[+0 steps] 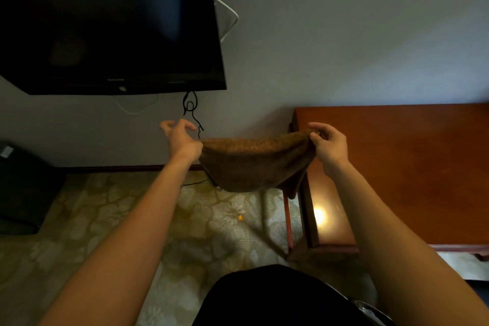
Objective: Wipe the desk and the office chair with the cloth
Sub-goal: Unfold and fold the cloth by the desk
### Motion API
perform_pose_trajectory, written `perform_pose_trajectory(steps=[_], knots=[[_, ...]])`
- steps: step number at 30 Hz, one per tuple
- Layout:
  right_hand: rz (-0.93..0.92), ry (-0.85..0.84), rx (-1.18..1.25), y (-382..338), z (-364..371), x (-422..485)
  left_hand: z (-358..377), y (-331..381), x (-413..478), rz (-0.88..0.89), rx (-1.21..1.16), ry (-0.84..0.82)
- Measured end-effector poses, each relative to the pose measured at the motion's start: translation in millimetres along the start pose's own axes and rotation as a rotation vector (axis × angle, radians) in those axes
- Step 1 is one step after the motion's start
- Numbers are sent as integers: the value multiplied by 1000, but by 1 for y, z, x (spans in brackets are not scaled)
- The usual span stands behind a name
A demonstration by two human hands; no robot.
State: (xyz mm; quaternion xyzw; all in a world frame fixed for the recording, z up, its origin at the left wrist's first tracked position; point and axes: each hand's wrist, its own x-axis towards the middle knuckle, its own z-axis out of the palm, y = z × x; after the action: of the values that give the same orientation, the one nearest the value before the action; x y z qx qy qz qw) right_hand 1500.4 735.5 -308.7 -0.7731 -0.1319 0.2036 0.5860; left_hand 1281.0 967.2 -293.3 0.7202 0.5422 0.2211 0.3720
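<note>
From my remote seat, the biggest thing in view is the black flat-screen television (105, 21) on the grey wall, which is no part of my job. To the right stands the reddish-brown wooden desk (410, 167), its top bare and glossy, with no wipe marks that I can make out. I judge the wiping not yet begun. A black rounded shape (264, 299) sits low in the view; I cannot tell whether it is the office chair. The brown textured cloth (251, 164) sags in the air between my hands, just left of the desk's corner. The right hand (329, 145) pinches its upper corner. The left hand (182, 140) meets the other end at its heel, fingers curled loosely above; whether it grips, I cannot tell.
</note>
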Motion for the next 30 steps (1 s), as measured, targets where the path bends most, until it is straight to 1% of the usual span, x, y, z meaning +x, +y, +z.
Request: perform_pose_trajectory(steps=[2, 4, 7, 9, 12, 14, 19, 23, 25, 27, 30], knots=[[-14, 4, -6, 2, -1, 0, 2, -3, -1, 63, -16, -83], [9, 23, 38, 2, -1, 0, 6, -6, -3, 124, -3, -131], [64, 60, 136, 1, -2, 1, 8, -7, -7, 165, 5, -168], [70, 75, 153, 1, -3, 1, 7, -7, -8, 165, 5, -173], [79, 91, 130, 4, -5, 2, 8, -9, -7, 123, -21, -157], [81, 125, 72, 9, -6, 2, 8, -9, -7, 104, -47, -125], [-15, 125, -98, 11, -8, -4, 6, -6, -4, 77, -108, -65], [-81, 165, -129, 7, -9, -10, -1, -3, 0, -66, -247, -35], [-75, 167, -114, 6, -10, -11, -4, -1, -2, -101, -341, -65], [-83, 173, -130, 7, -10, -11, -8, -2, -4, -93, -369, -137], [-68, 202, -138, 8, -11, -11, -9, -7, -9, -26, -223, -263]])
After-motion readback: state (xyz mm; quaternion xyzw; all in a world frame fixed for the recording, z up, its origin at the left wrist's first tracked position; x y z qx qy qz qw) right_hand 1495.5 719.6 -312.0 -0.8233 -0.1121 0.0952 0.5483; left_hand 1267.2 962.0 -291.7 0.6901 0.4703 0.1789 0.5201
